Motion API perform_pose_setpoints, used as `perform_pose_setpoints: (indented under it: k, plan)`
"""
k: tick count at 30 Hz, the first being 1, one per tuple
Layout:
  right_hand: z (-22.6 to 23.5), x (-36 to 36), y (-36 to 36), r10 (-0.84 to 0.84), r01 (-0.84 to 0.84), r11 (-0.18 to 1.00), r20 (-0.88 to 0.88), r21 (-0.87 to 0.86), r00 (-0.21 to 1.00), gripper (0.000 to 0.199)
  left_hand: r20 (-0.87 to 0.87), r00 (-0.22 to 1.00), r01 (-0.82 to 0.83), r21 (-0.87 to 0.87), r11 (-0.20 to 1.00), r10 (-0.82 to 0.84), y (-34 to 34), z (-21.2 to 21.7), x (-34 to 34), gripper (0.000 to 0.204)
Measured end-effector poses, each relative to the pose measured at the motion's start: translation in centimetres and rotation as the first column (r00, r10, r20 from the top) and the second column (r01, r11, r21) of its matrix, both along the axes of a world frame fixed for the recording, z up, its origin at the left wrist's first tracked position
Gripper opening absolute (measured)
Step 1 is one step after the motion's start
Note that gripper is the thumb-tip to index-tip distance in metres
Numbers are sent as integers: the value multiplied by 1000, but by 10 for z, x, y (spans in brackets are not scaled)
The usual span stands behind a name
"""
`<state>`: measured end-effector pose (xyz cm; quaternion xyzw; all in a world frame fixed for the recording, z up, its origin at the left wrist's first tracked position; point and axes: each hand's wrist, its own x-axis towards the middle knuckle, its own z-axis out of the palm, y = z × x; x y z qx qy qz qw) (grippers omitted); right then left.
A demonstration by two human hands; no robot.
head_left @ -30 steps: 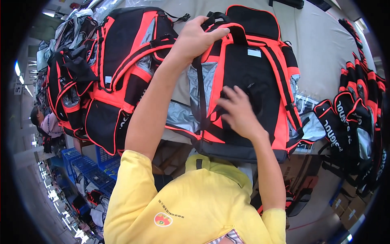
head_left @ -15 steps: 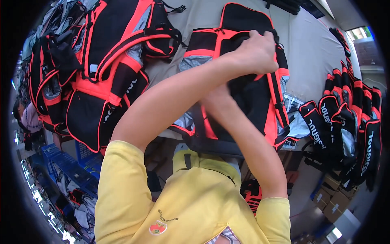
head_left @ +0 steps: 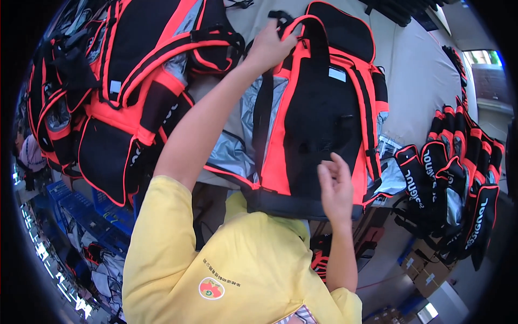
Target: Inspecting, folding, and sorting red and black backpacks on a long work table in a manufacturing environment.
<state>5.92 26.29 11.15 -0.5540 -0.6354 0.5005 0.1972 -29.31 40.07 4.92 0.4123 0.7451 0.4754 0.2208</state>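
A black and coral-red backpack (head_left: pixel 305 127) lies back panel up in front of me, its base toward my body. Near its top left corner, my left hand (head_left: pixel 272 46) is closed on a shoulder strap (head_left: pixel 318 31) that arches up from the pack. A dark strap end sticks out above those fingers. The other shoulder strap (head_left: pixel 362 97) runs down the right side of the panel. Over the lower part of the panel is my right hand (head_left: pixel 337 186), fingers loosely bent and apart, holding nothing. A black top flap (head_left: pixel 345 29) edged in red lies spread at the far end.
More black and red backpacks (head_left: pixel 110 162) are heaped on the left of the grey table (head_left: pixel 415 81). Several similar bag pieces (head_left: pixel 453 173) hang or stack at the right edge. Blue crates (head_left: pixel 81 208) stand lower left, cardboard boxes (head_left: pixel 426 267) lower right.
My crossed arms have come apart. My left hand moved from the pack's upper right to the upper left strap; my right hand came out from beneath to the lower right.
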Motion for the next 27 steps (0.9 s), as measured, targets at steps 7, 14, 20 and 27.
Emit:
perform_pose_setpoints:
  k: [7,14,20,27]
  plan:
    - [-22,-60,-6,70,-76,980,-38,-185,997,88,-225,972,64,-45,997,-73,-35,-75,42,62]
    - [6,97,7,-546,450,837,-522,-311,655,80,-426,872,174,-187,967,-239,-95,-128,59,60]
    - [-38,141,-36,-696,296,718,-627,-631,350,50,-415,819,240,-380,894,-396,-105,-75,53,70]
    - [-22,146,-30,-589,21,805,-795,-593,144,63,-267,894,232,-408,883,-358,-164,75,127,43]
